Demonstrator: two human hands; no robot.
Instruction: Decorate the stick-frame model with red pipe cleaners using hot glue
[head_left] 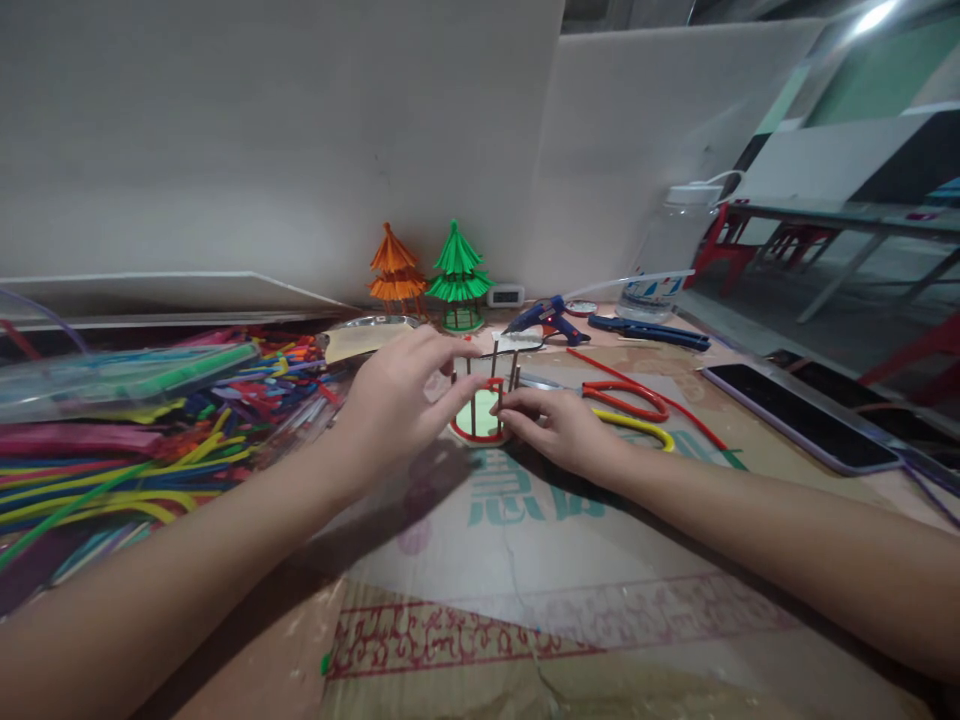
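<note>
A small round stand [478, 434] with a red rim and a pale green floor sits on the table, several thin brown sticks [494, 362] rising upright from it. On its left side is my left hand [397, 390], thumb and index finger apart and reaching over the stand, with nothing visible between them. From the right, my right hand [559, 425] pinches low at one of the brown sticks near the rim. The exact contact of its fingertips is partly hidden.
Behind stand an orange paper-like tower [390, 270], a green one [456, 275] and a blue glue gun [544, 318]. Red-handled scissors [630, 392] lie right of the stand, a phone [795, 415] farther right. Colourful fuzzy stems [187, 460] heap at left; a bottle [664, 250] stands back right.
</note>
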